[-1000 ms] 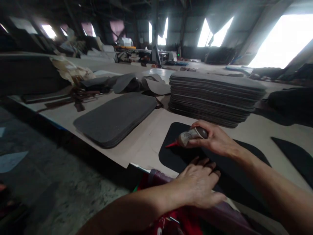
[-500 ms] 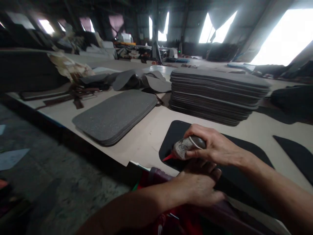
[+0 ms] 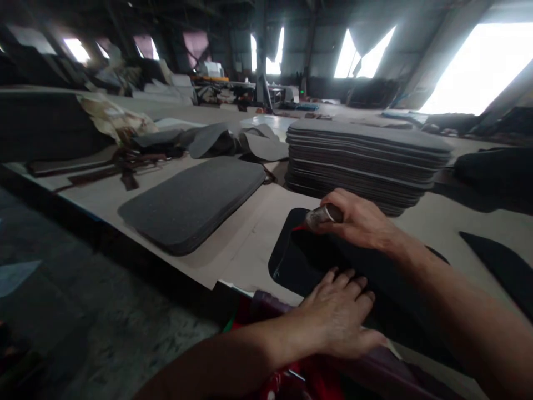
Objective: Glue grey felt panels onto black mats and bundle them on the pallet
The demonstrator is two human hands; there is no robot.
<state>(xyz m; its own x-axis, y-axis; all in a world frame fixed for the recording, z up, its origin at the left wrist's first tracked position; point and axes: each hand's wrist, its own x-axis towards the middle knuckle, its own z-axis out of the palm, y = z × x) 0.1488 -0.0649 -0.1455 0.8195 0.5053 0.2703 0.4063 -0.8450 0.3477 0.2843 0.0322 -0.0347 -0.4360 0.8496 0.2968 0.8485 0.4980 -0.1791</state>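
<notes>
My right hand (image 3: 358, 219) is wrapped round a glue bottle (image 3: 318, 217), tilted so its red nozzle (image 3: 298, 227) points down at a black mat (image 3: 287, 255) with rounded corners. A thin, shiny line runs along the mat's left edge, from the near corner up toward the nozzle. On the near edge of that mat lies my left hand (image 3: 339, 311), flat with the fingers spread. My right forearm hides much of the mat's right part.
Behind my right hand stands a tall stack of grey mats (image 3: 362, 161). A lower mat stack (image 3: 195, 203) lies to the left near the table edge. Curled grey sheets (image 3: 233, 139) and dark strips (image 3: 125, 166) lie farther back. Another black piece (image 3: 497, 264) rests at the right.
My right hand has moved the glue bottle away from me, from the mat's near left corner toward its far left corner. A shiny line now shows along that edge. My left hand stays in place.
</notes>
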